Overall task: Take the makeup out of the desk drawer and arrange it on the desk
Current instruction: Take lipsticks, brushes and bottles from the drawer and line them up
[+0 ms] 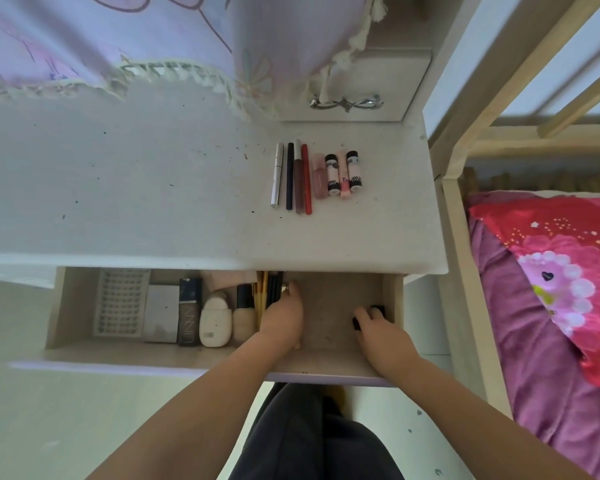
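Observation:
The desk drawer [329,362] is pulled open below the white desk top [153,188]. Both my hands are inside it. My left hand [283,318] rests against a bundle of brushes and pencils [268,289] standing along the drawer's middle. My right hand [378,327] closes over a small black item [378,309] at the drawer's right end. Left of the brushes lie two foundation bottles [244,315], a white compact bottle [215,318], a dark tube [189,311], a grey box [161,313] and a lash tray [120,301]. A row of pencils and lip tubes [317,174] lies on the desk.
A lilac cloth with a fringe [153,39] hangs over the desk's back. A small drawer with a metal handle [345,102] sits at the back right. A wooden bed frame [461,237] with pink bedding [551,289] stands close on the right.

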The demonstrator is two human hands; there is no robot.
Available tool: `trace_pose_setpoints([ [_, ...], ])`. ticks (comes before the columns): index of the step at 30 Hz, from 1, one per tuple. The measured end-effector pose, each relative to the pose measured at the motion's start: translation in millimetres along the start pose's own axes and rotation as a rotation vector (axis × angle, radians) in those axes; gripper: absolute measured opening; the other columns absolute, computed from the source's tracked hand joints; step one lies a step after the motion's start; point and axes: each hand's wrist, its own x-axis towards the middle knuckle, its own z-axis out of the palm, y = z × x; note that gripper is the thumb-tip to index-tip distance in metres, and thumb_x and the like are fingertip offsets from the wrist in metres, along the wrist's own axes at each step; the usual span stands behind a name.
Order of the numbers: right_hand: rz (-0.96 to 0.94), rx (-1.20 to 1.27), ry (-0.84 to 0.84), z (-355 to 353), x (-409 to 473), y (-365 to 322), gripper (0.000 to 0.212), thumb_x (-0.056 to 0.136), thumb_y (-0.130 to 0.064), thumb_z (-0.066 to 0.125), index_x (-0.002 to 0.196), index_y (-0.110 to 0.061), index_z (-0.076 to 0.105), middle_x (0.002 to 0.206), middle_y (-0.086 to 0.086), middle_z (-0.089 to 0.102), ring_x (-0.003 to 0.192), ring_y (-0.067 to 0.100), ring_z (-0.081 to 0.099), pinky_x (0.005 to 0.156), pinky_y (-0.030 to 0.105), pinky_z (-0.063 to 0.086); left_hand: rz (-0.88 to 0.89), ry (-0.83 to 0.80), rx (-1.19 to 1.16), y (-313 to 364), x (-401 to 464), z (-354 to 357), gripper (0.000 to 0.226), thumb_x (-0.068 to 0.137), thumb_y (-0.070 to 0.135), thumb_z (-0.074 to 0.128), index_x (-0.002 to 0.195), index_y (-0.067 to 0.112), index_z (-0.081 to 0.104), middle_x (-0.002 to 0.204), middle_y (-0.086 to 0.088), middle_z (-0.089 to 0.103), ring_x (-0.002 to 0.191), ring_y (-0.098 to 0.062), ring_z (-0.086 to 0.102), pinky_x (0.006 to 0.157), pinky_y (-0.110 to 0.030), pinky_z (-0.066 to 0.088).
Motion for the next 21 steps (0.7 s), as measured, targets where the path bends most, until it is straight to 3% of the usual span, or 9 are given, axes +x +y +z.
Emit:
trace_pose_setpoints([
  [6, -0.065, 0.001, 0.020, -3, -4, -5, 0.031, 0.097, -0.016, 0.047, 0.126, -0.019, 0.037, 0.112, 0.003, 0.058, 0.081, 0.017, 0.062, 0.069, 0.023, 0.052, 0.006, 0.035, -0.026, 6, 2, -4, 0.062, 0.091, -0.004, 0.044, 0.146, 0.008, 0.018, 0.133, -0.015, 0.048, 0.095, -0.026, 0.063, 0.066, -0.032, 0.050],
  [12, -0.152, 0.123, 0.032, -23, -14, -8, 0.021, 0.099, -0.030, 0.043, 0.117, -0.022, 0.041, 0.107, -0.003, 0.058, 0.081, 0.013, 0.060, 0.069, 0.022, 0.051, 0.035, 0.095, -0.050, -11, -11, -4, 0.045, 0.095, 0.013, 0.047, 0.136, 0.015, 0.029, 0.124, -0.007, 0.052, 0.087, -0.025, 0.061, 0.058, -0.031, 0.042],
  [17, -0.249, 0.380, 0.186, -97, -18, -17, 0.010, 0.093, -0.032, 0.054, 0.100, -0.029, 0.047, 0.088, -0.015, 0.055, 0.078, 0.005, 0.056, 0.067, 0.015, 0.044, 0.242, 0.083, -0.403, -26, -40, -30, 0.028, 0.096, 0.025, 0.049, 0.124, 0.026, 0.044, 0.106, 0.012, 0.061, 0.095, -0.010, 0.061, 0.076, -0.023, 0.049],
  [21, -0.144, 0.649, 0.407, -167, 20, -10, 0.007, 0.093, -0.023, 0.055, 0.098, -0.021, 0.050, 0.086, -0.012, 0.061, 0.071, 0.007, 0.060, 0.061, 0.015, 0.047, 0.379, 0.273, -0.663, -26, -57, -103, 0.027, 0.091, 0.016, 0.056, 0.111, 0.032, 0.048, 0.095, 0.020, 0.056, 0.085, 0.000, 0.059, 0.075, -0.017, 0.051],
])
